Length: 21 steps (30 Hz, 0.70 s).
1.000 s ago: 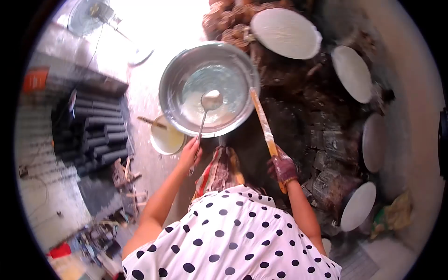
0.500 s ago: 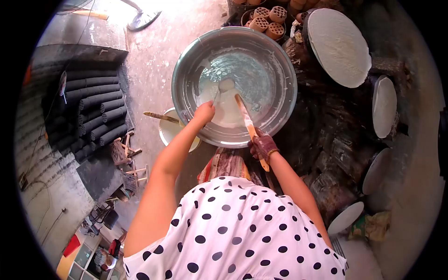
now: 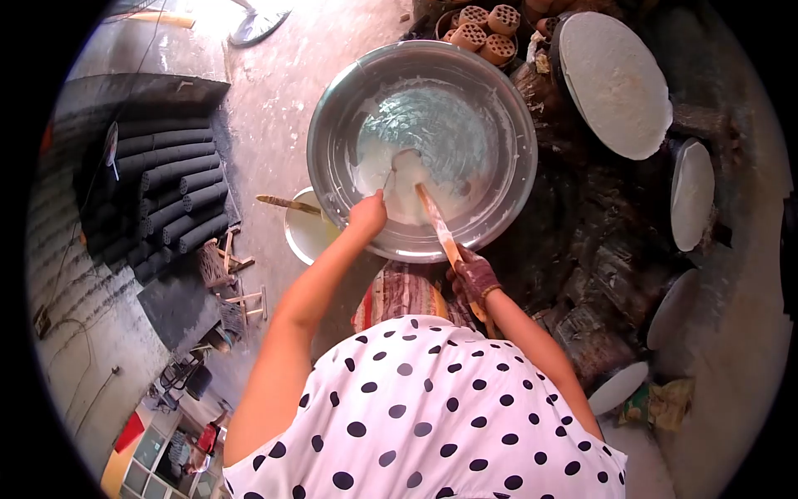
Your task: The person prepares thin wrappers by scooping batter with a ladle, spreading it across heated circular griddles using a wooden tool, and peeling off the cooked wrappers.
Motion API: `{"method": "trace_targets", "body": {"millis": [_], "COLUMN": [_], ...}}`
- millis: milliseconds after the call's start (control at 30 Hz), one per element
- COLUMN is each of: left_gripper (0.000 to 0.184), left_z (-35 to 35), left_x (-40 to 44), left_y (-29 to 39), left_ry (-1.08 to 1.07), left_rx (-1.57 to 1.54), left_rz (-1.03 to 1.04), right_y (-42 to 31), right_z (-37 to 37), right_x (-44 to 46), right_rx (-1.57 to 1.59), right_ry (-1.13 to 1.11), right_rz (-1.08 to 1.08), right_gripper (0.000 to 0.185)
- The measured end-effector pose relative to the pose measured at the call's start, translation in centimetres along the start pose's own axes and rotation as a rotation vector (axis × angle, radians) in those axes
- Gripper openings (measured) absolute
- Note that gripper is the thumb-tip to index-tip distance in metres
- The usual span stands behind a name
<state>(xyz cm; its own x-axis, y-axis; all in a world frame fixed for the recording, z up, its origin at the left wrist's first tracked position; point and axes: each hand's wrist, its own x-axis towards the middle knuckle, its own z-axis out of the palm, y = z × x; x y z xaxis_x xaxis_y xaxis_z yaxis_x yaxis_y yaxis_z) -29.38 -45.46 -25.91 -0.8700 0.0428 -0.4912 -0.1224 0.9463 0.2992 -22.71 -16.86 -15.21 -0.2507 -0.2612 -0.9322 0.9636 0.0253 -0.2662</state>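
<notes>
A wide metal basin (image 3: 519, 179) stands in front of me with pale, milky batter (image 3: 374, 170) at its bottom. My bare left hand (image 3: 367, 214) is closed around the thin handle of a ladle (image 3: 406, 158), whose round bowl lies in the batter. In a dark reddish glove, my right hand (image 3: 474, 276) grips a long wooden spatula (image 3: 436, 218). Its batter-coated blade slants over the near side of the basin, with the tip at or in the batter. Where exactly the tip ends, I cannot tell.
Left of the basin is a white bucket (image 3: 301, 237) with a brush-like stick (image 3: 287, 204) across it. Round white-topped griddles (image 3: 615, 87) line the right side. Black coal cylinders (image 3: 179, 179) are stacked at left; perforated tan ones (image 3: 486, 35) sit behind.
The ladle's bowl has gone lower into the batter. Both hands have shifted slightly, the right one down and to the right, with the spatula tip moving nearer to me.
</notes>
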Motion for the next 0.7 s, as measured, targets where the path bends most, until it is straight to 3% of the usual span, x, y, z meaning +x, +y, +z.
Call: {"method": "trace_targets", "body": {"millis": [33, 100, 133, 200, 233, 267, 333, 400, 500, 700], "left_gripper": [0.033, 0.031, 0.031, 0.029, 0.029, 0.029, 0.031, 0.030, 0.031, 0.036], "left_z": [1.0, 2.2, 1.5, -0.3, 0.5, 1.0, -2.0, -5.4, -11.4, -24.5], "left_x": [0.0, -0.5, -1.6, -3.9, -5.4, -7.0, -12.7, -17.4, -22.9, -32.7], "left_y": [0.1, 0.3, 1.1, 3.0, 2.9, 2.6, 4.7, 6.4, 8.8, 13.4], "left_ry": [0.001, -0.354, -0.347, -0.567, -0.616, -0.601, -0.521, -0.443, -0.286, 0.037], "left_rx": [0.004, -0.637, -0.630, -1.298, -1.506, -1.501, -1.786, -1.827, -1.858, -1.640], "left_rz": [-0.001, -0.271, -0.268, -0.595, -0.580, -0.557, -0.438, -0.350, -0.166, 0.147], "right_y": [1.1, 2.7, 3.2, 3.9, 6.0, 8.1, 8.5, 8.7, 7.4, 0.2], "right_z": [-0.1, -0.6, -0.8, -1.7, -2.8, -4.4, -4.7, -4.7, -4.4, -2.2], "right_x": [1.1, 2.3, 1.9, 0.3, 1.5, 2.0, -1.8, -5.3, -8.9, -19.7], "right_rx": [-0.062, -0.104, -0.099, -0.188, -0.433, -0.433, -0.453, -0.475, -0.642, -0.495], "right_ry": [0.032, 0.065, 0.061, 0.075, 0.123, 0.125, 0.113, 0.093, 0.064, -0.142], "right_rz": [-0.089, -0.181, -0.190, -0.206, -0.452, -0.478, -0.591, -0.673, -1.019, -1.235], "right_gripper": [0.056, 0.057, 0.057, 0.052, 0.053, 0.053, 0.053, 0.054, 0.053, 0.050]}}
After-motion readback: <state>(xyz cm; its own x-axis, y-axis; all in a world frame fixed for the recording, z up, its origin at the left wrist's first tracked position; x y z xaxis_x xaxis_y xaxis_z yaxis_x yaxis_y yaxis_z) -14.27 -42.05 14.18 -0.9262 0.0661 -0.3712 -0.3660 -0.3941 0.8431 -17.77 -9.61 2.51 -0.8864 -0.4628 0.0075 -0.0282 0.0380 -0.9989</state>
